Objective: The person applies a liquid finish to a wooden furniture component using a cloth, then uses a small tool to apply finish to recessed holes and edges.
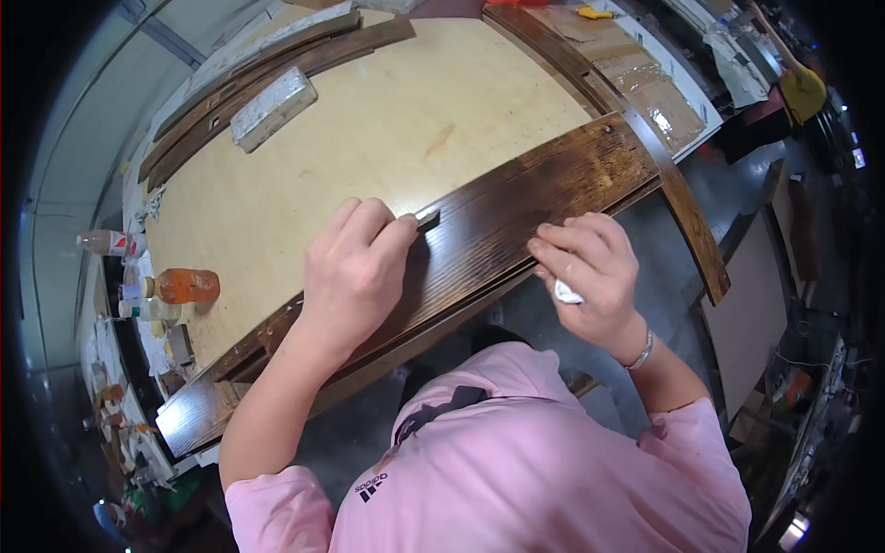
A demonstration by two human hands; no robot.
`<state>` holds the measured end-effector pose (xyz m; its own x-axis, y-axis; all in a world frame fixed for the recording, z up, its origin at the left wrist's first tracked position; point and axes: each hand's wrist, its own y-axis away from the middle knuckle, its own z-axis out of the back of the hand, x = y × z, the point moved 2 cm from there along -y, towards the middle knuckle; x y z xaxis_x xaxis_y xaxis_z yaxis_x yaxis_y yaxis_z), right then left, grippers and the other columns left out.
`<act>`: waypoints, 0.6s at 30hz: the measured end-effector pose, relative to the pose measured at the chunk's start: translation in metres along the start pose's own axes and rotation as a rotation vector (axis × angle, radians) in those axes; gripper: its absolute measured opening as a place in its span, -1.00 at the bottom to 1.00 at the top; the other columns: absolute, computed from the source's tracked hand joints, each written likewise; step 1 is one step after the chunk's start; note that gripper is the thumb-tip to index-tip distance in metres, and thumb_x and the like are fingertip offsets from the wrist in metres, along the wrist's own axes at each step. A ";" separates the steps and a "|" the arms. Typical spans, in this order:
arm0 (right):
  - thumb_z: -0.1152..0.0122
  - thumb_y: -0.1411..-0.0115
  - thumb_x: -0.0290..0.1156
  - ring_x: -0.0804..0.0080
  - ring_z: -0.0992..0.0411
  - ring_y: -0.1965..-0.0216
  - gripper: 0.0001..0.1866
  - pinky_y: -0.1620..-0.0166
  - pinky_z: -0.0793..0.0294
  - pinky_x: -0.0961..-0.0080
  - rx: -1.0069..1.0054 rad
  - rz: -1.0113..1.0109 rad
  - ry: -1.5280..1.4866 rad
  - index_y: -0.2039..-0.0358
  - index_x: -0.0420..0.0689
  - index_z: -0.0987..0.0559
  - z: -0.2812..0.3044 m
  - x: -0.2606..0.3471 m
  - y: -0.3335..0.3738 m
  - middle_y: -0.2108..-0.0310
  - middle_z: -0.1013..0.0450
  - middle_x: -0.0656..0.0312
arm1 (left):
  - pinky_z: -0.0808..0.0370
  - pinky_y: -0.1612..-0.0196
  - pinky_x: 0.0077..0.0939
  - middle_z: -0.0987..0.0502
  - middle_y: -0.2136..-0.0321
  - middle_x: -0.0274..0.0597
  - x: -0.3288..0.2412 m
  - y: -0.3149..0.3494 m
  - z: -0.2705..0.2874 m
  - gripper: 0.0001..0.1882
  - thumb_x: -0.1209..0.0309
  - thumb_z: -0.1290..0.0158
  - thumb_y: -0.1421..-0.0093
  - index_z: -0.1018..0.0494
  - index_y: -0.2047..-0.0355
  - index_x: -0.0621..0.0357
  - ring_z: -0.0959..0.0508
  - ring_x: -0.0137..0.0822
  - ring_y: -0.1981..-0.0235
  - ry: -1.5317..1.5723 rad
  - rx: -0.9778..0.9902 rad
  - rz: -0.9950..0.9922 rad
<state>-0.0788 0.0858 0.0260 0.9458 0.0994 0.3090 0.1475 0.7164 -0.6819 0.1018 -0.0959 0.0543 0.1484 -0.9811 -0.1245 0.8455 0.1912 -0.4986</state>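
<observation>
A dark brown stained wooden plank (pixel 498 217) lies slantwise along the near side of the table, its grain showing. My left hand (pixel 355 258) is over the plank's far edge, closed on a small flat grey piece with a dark end (pixel 427 219); its exact kind is unclear. At the plank's near edge is my right hand (pixel 590 267), its fingers curled round a crumpled white wad (pixel 567 292) that looks like cloth or tissue. Whether the right fingertips touch the wood cannot be made out.
A wrapped block (pixel 274 108) stands on the pale tabletop (pixel 387 120), near stacked dark boards (pixel 240 92). Left are an orange-brown bottle (pixel 187 286) and other bottles. Another long board (pixel 691 221) juts past the right corner. A person (pixel 800 92) is at the far right.
</observation>
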 end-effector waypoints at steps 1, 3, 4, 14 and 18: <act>-0.39 0.16 -0.52 0.21 -0.47 0.24 -0.72 0.14 -0.48 0.23 -0.023 0.018 -0.022 0.33 -0.11 -0.71 -0.001 -0.004 0.002 0.22 -0.60 0.25 | -0.38 0.50 -0.34 -0.36 0.53 -0.20 -0.006 -0.008 -0.005 -0.80 0.60 -0.13 0.12 -0.52 0.40 0.20 -0.44 -0.22 0.50 -0.038 -0.006 -0.016; -0.40 0.18 -0.56 0.23 -0.44 0.22 -0.69 0.12 -0.44 0.28 -0.014 0.000 -0.058 0.31 -0.09 -0.72 0.000 -0.013 0.008 0.21 -0.60 0.27 | -0.39 0.47 -0.32 -0.40 0.54 -0.20 -0.028 -0.003 0.002 -0.79 0.64 -0.23 0.06 -0.56 0.36 0.22 -0.46 -0.20 0.51 -0.047 0.059 0.009; -0.40 0.19 -0.61 0.26 -0.41 0.20 -0.65 0.09 -0.40 0.34 -0.019 -0.008 -0.074 0.29 -0.07 -0.73 -0.002 -0.016 0.010 0.20 -0.60 0.30 | -0.40 0.47 -0.33 -0.40 0.55 -0.20 -0.033 0.003 0.006 -0.80 0.64 -0.23 0.08 -0.56 0.37 0.22 -0.46 -0.20 0.51 -0.052 0.091 0.064; -0.40 0.22 -0.61 0.37 -0.35 0.21 -0.64 0.09 -0.31 0.37 -0.144 0.030 -0.168 0.33 0.01 -0.75 -0.020 -0.030 0.021 0.22 -0.60 0.40 | -0.37 0.54 -0.34 -0.37 0.55 -0.21 -0.051 -0.015 -0.016 -0.82 0.59 -0.19 0.07 -0.55 0.39 0.21 -0.43 -0.22 0.53 -0.176 0.001 0.105; -0.40 0.22 -0.62 0.37 -0.35 0.22 -0.63 0.10 -0.31 0.38 -0.128 0.046 -0.173 0.31 0.01 -0.76 -0.016 -0.031 0.020 0.23 -0.60 0.41 | -0.37 0.51 -0.31 -0.37 0.56 -0.18 -0.029 -0.023 -0.015 -0.85 0.59 -0.24 0.00 -0.55 0.38 0.21 -0.44 -0.20 0.53 -0.278 0.019 0.164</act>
<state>-0.1004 0.0862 -0.0079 0.8904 0.2551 0.3770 0.1510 0.6158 -0.7733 0.0704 -0.0717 0.0571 0.4159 -0.9086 0.0380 0.8074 0.3497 -0.4751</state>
